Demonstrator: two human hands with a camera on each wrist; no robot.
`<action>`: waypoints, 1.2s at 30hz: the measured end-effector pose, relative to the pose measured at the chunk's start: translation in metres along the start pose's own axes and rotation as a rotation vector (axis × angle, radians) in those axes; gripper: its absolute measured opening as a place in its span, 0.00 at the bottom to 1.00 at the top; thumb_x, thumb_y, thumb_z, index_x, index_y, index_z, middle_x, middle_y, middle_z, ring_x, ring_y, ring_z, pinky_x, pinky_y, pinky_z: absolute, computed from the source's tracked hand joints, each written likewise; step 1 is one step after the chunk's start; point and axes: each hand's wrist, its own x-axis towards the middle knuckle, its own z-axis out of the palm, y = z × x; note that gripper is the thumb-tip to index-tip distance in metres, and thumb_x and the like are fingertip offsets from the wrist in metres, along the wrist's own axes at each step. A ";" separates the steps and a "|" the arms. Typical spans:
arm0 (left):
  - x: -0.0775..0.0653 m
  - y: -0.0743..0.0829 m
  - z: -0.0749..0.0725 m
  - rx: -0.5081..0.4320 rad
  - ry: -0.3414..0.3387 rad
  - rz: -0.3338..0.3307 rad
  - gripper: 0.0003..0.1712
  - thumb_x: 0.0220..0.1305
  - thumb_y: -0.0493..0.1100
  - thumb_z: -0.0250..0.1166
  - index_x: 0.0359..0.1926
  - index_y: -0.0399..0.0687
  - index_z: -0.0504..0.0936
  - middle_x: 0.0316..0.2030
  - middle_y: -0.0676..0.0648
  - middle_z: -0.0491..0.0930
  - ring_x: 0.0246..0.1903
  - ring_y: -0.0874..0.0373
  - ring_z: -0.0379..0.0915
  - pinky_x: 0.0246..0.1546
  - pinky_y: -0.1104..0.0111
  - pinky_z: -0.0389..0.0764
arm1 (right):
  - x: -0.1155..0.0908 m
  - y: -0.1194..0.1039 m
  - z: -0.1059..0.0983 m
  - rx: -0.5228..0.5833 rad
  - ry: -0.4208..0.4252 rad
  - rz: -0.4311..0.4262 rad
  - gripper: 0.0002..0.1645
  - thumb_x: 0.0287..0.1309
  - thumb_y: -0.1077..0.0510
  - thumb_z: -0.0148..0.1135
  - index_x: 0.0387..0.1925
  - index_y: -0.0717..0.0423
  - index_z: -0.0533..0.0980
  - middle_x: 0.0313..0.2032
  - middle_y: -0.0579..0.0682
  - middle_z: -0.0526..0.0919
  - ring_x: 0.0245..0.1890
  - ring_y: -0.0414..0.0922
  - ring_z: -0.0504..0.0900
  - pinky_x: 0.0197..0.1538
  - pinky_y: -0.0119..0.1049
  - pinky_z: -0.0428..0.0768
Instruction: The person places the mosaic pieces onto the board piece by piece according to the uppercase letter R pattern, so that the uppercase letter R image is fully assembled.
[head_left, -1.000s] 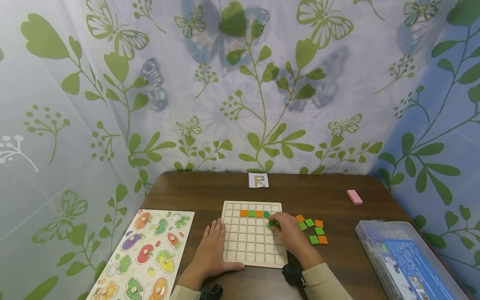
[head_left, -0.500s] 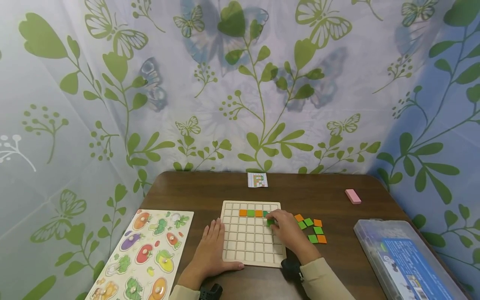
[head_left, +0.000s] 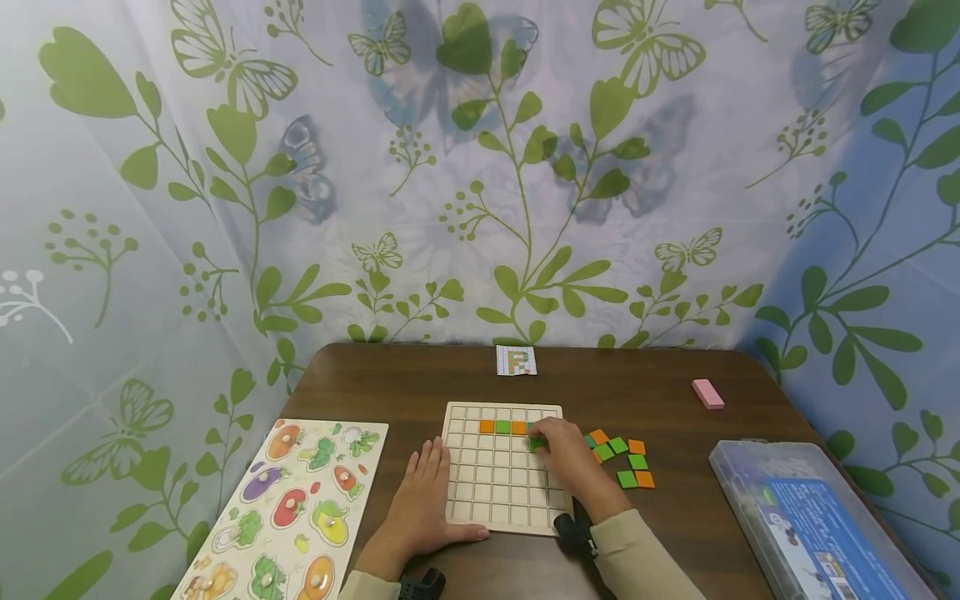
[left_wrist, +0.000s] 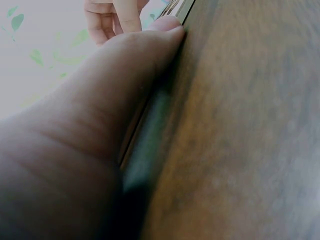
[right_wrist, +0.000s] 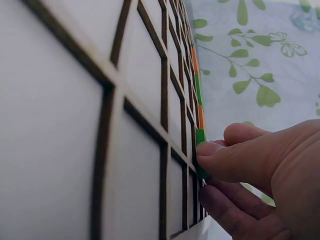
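- A pale curtain hangs behind and around the desk, printed with green leafy stems and butterflies, turning bluer toward the right.
- Dark brown wood-grain tabletop, its far corners rounded.
- Over on the left, a cream-coloured flat vegetable puzzle board, bright with a purple eggplant and other vegetables.
- Near the far right corner, a small pink rectangular block, lying flat and slightly askew.
- Nearer, on the right, a clear plastic case showing a blue-and-white printed sheet.
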 end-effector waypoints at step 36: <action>0.001 0.000 0.000 -0.003 -0.013 -0.005 0.84 0.46 0.92 0.59 0.80 0.26 0.54 0.79 0.29 0.49 0.79 0.35 0.44 0.76 0.43 0.49 | -0.012 -0.006 0.001 0.099 0.027 0.086 0.15 0.56 0.73 0.76 0.45 0.58 0.89 0.44 0.51 0.87 0.44 0.49 0.86 0.44 0.45 0.87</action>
